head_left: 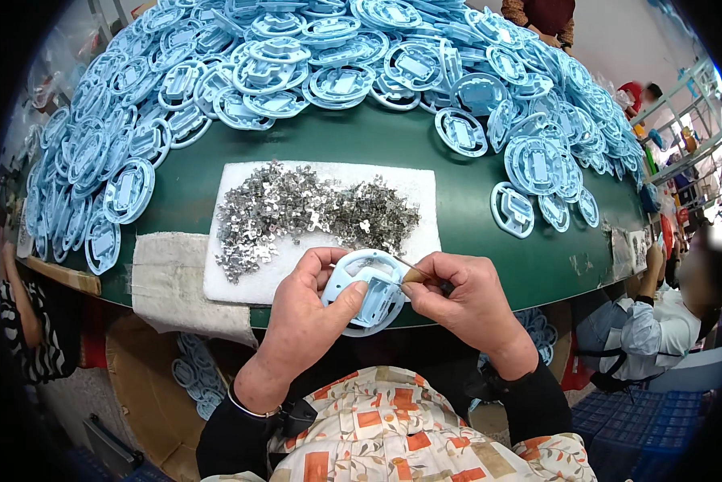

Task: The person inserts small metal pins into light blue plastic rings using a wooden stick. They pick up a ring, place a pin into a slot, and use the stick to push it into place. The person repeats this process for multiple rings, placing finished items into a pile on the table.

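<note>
My left hand (308, 309) grips a round, light-blue plastic part (377, 312) by its left side, the thumb lying across its recessed middle. My right hand (461, 299) is closed in a pinch at the part's right edge. Something thin and brownish shows at its fingertips; what it is I cannot make out. Just beyond my hands, a heap of small metal clips (296, 205) lies on a white foam sheet (240, 293).
A large pile of similar blue parts (337, 80) curves around the far side of the green table (465, 189). A cloth pad (168, 273) hangs over the near edge. A cardboard box (148, 386) with blue parts stands below at left. Other people sit at both sides.
</note>
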`<state>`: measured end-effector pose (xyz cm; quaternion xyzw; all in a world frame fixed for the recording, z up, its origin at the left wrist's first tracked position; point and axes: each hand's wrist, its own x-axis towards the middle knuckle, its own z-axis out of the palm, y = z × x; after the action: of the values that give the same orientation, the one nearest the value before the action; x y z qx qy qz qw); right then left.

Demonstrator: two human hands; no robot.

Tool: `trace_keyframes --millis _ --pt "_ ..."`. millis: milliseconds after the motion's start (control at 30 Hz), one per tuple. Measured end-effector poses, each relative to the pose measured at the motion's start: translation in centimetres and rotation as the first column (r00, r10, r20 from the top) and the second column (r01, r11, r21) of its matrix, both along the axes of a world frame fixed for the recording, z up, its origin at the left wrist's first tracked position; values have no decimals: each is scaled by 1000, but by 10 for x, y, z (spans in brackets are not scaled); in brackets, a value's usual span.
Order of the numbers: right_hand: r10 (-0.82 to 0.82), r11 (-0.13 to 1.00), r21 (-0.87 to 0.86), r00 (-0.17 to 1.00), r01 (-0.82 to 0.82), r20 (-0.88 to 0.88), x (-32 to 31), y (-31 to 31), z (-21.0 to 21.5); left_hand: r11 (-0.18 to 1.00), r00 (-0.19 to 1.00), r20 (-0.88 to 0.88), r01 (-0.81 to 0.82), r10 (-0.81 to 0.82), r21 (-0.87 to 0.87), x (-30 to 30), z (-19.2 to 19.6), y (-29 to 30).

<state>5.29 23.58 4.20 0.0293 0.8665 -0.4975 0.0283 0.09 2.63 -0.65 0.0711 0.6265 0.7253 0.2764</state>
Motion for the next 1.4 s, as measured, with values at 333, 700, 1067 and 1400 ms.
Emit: trace_keyframes --millis 333,700,1067,1400 --pt "132 869 483 991 -108 -16 -17 -23 20 997 998 -28 54 -56 -61 -3 -2 -4" --pt "35 923 381 997 -61 76 -22 -26 19 999 994 -106 40 -42 -15 -1 -14 -3" --pt "8 986 168 995 8 -96 -20 -28 -7 996 993 -90 76 -79 -37 -3 -10 -5" --pt "-39 937 -336 983 98 177 8 -5 -29 959 971 170 123 -170 257 -4 4 -17"
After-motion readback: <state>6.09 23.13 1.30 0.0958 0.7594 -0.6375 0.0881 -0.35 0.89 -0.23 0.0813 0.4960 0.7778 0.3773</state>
